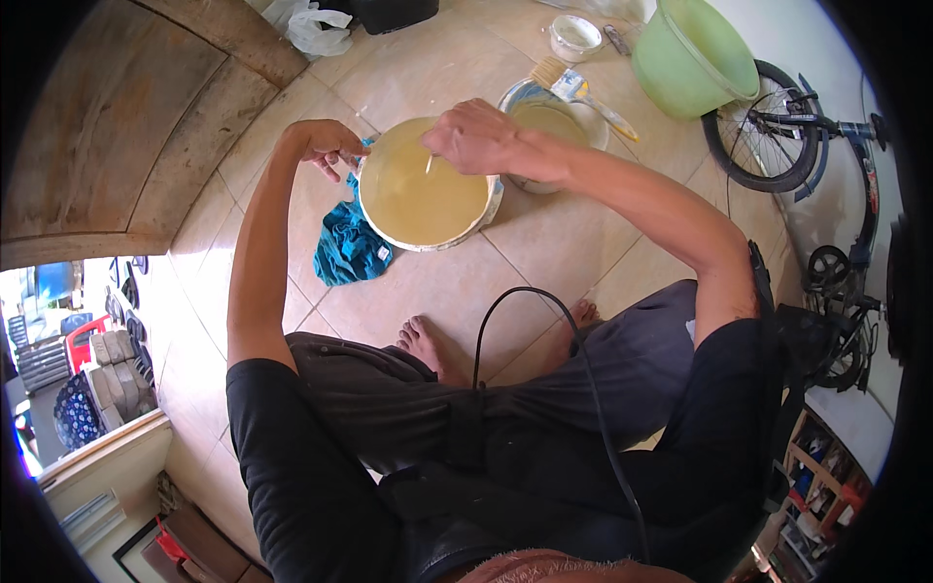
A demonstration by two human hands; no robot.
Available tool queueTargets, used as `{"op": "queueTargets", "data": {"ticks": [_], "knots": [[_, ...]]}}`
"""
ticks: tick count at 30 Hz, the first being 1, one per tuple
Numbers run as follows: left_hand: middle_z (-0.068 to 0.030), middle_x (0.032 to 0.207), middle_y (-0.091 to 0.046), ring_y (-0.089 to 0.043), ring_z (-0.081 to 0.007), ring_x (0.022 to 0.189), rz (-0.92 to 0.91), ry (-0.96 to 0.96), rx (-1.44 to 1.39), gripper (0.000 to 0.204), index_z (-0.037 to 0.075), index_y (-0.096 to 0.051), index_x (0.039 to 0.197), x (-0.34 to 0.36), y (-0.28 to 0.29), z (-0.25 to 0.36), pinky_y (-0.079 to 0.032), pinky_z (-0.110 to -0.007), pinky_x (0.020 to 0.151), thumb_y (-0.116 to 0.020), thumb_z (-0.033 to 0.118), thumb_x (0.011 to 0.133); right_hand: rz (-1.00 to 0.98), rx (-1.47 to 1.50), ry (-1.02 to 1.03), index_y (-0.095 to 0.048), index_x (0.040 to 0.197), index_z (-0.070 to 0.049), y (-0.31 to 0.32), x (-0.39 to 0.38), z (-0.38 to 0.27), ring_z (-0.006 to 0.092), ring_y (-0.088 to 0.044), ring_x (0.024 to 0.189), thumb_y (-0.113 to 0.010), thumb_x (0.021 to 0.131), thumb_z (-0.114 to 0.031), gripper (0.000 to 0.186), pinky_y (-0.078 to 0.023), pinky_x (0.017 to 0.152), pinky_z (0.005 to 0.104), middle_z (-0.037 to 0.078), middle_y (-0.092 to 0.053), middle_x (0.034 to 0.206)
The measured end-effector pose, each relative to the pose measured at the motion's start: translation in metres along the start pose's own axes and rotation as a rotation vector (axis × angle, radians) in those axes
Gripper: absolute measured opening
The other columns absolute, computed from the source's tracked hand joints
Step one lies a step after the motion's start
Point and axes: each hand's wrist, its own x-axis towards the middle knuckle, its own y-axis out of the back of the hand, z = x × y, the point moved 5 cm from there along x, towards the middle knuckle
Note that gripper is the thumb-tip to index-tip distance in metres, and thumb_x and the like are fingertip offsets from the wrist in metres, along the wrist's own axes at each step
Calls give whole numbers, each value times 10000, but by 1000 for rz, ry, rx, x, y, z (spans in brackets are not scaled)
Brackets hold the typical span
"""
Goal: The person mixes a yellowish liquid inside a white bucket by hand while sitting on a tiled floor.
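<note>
A round white-rimmed bucket (428, 209) of pale yellowish liquid stands on the tiled floor. My right hand (471, 136) is closed on a thin light stick (429, 163) over the liquid. At the bucket's left rim is my left hand (330, 148), fingers apart and loosely bent; whether it presses on the rim is unclear. A crumpled teal cloth (345, 248) lies below it, against the bucket. Behind my right hand is a second container (549, 119) of similar liquid, with a wide paintbrush (593, 102) across its top.
A small white tub (573, 39), green basin (685, 58), bicycle (846, 194) and plastic bag (311, 24) surround the tiled floor (525, 253). A wooden panel (117, 117) is at upper left, above an opening onto clutter. My bare feet (418, 340) are below the bucket; a black cable crosses my lap.
</note>
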Motion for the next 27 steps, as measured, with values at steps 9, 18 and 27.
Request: {"op": "queueTargets", "data": {"ticks": [9,18,27], "knots": [[-105,1001,-645,-372,-51,464,-12,-11,-2,373,23,-592,1148,0,1,-3,-541,-461,774,-620,262,864,-27,-9,-144,-590,673,-23,20,-21,20,378,-612,664,-561,669,-55,43,-486,589,446,208,-595,661],[-114,1016,-641,-375,-59,481,-14,-24,2,387,17,-584,1156,4,1,-4,-536,-467,785,-619,274,869,21,-26,-86,-599,687,-5,22,-29,29,396,-598,618,-581,713,-117,117,-479,551,451,217,-594,651],[-183,1104,-619,-357,-64,475,-2,-27,23,412,1,-563,1175,-3,-1,-1,-542,-453,785,-623,269,867,-81,-57,27,-625,655,-44,-66,20,-11,336,-627,690,-552,723,-105,117,-504,632,422,132,-640,705]]}}
